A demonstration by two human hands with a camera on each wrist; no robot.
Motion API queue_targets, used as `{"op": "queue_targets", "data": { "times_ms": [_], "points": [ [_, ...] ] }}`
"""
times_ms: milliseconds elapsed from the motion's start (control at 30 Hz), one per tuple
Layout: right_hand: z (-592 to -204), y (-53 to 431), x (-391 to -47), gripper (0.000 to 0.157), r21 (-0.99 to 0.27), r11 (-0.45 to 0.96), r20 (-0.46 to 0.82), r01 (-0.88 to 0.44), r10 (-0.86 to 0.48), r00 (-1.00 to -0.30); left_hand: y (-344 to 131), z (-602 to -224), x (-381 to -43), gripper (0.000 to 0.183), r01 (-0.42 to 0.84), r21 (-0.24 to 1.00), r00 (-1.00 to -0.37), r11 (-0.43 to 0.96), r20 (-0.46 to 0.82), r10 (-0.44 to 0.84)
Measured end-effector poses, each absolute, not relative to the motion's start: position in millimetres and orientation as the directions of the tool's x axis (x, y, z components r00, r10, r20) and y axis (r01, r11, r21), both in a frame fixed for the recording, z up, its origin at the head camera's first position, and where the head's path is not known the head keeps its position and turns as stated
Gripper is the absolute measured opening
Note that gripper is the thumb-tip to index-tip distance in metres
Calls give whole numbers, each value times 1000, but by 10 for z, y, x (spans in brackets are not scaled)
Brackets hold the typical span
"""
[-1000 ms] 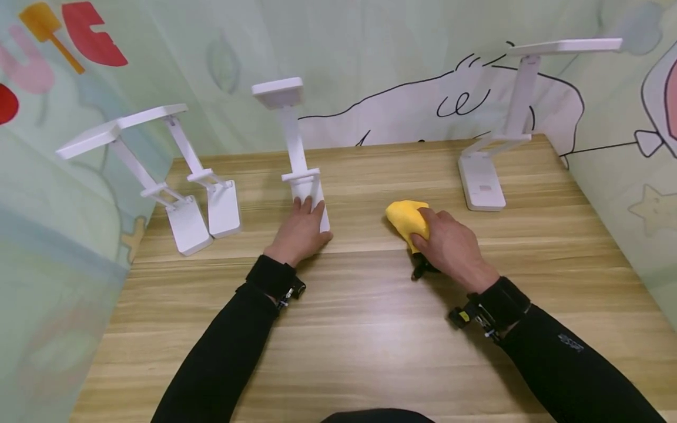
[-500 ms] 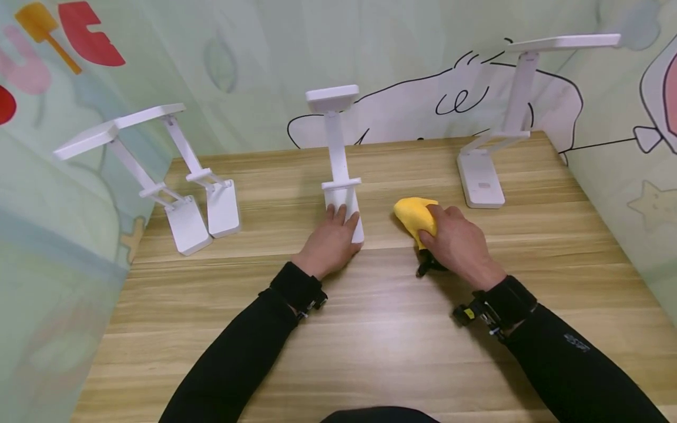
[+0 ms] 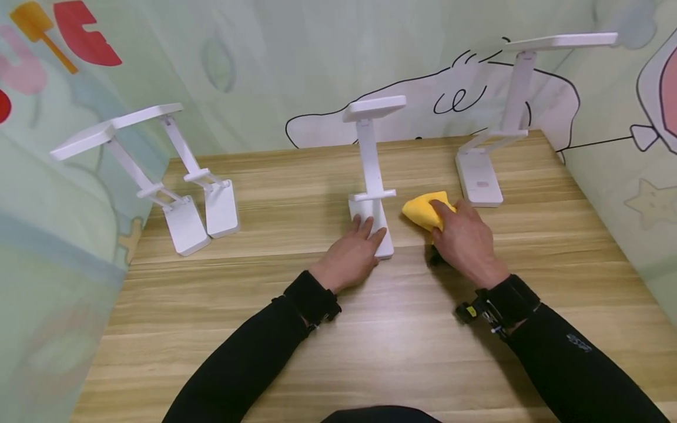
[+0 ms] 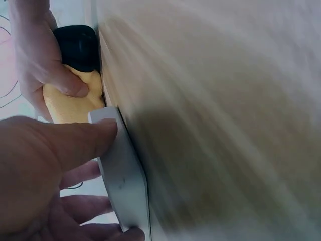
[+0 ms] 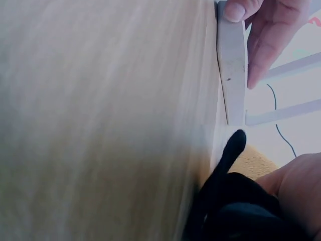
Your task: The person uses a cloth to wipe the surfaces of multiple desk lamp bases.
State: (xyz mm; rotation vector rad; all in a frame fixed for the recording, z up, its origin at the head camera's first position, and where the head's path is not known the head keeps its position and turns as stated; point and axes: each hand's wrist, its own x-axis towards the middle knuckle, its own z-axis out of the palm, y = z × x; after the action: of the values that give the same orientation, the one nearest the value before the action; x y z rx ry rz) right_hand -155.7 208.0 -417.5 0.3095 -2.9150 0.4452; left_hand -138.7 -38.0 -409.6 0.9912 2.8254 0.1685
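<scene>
In the head view, my left hand point(image 3: 350, 257) holds the base of a white desk lamp point(image 3: 372, 170), with fingers on top. The left wrist view shows the thumb at one corner of the base point(image 4: 123, 173) and fingertips at the other. My right hand point(image 3: 468, 239) grips a bunched yellow cloth point(image 3: 425, 210) on the table, just right of this lamp. A black piece point(image 5: 241, 201) shows below the cloth in the right wrist view; whether it is joined to the cloth I cannot tell.
Two more white desk lamps point(image 3: 187, 226) point(image 3: 222, 208) stand side by side at the left. Another white lamp point(image 3: 478, 179) is at the back right. A printed curtain-like wall point(image 3: 254, 70) rises behind the wooden table point(image 3: 264, 217).
My left hand has slid the desk lamp to the right across the table, towards the cloth. My right hand has shifted slightly right with the yellow cloth, which is more bunched.
</scene>
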Motion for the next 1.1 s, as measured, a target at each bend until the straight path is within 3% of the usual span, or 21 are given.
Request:
{"op": "queue_targets", "data": {
  "times_ms": [267,400,600,800,1000,1100],
  "points": [
    [-4212,2016,-1573,64,-227,903,103,-364,-349,-931,-585,-4094,-1423,66,573,269,-775,774,-128,618],
    [-4179,1928,-1604,58,-192,878,125,-439,-422,-898,-664,-4125,-1438,73,545,305,-796,781,-104,596],
    [-3950,1626,-1657,53,-276,816,190,-508,-472,-861,-662,-4163,-1468,73,577,319,-779,752,-63,624],
    [-4016,1358,-1762,50,-183,793,207,-581,-547,-811,-640,-4143,-1510,72,633,305,-739,712,-34,672],
    [-4004,1289,-1886,57,-273,797,36,-539,-551,-834,-678,-4113,-1516,60,627,294,-739,722,-69,670],
    [-3992,1319,-1940,58,-313,803,-39,-507,-544,-838,-658,-4115,-1514,64,616,279,-748,737,-86,658]
  ]
}}
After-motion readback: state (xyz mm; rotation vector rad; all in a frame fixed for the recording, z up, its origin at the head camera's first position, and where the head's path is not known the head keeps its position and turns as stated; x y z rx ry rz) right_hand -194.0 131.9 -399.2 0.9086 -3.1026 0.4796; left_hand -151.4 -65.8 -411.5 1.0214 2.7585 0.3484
